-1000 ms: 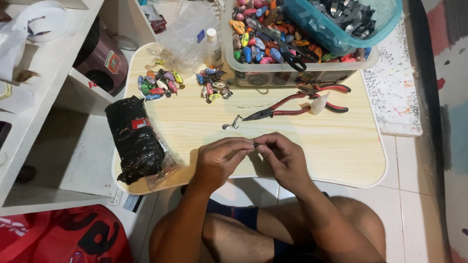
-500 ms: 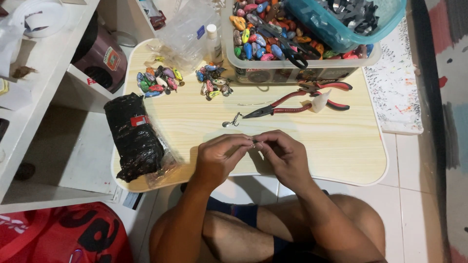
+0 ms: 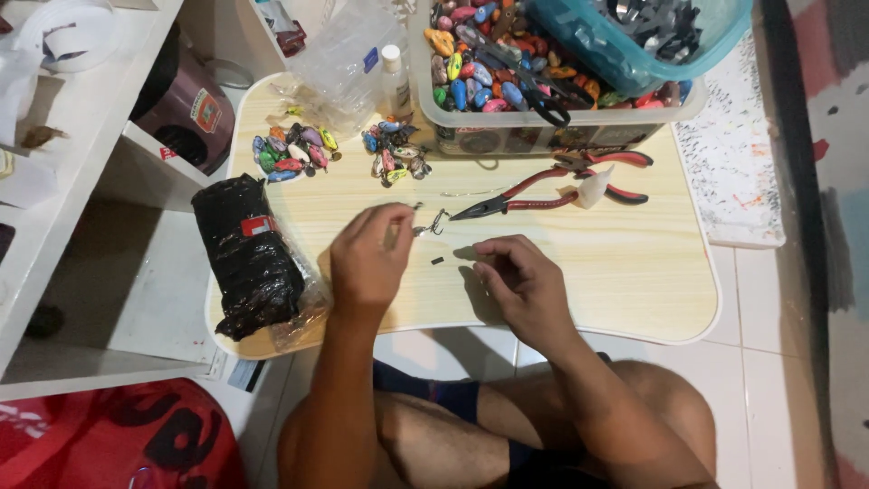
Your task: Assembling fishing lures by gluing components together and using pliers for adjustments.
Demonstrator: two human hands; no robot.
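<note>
My left hand [image 3: 369,255] hovers over the wooden lap table [image 3: 634,272], its fingertips pinched at a small metal hook piece [image 3: 429,223] that lies by the tip of the red-handled pliers [image 3: 543,192]. My right hand [image 3: 525,285] rests on the table to the right, fingers curled near a tiny dark bit [image 3: 437,261]; I cannot tell whether it holds anything. Two small heaps of colourful fishing lures [image 3: 294,151] [image 3: 396,158] lie at the far left of the table.
A clear tub [image 3: 552,118] full of colourful lures stands at the table's far edge, with a teal basket [image 3: 634,45] on it. A black wrapped bundle [image 3: 249,254] lies at the left edge. White shelving [image 3: 54,181] is at the left, a small white bottle [image 3: 395,77] behind.
My hands were joined near the table's front edge. They have parted: the left hand moved forward to the hook piece by the pliers' tip, the right stayed back.
</note>
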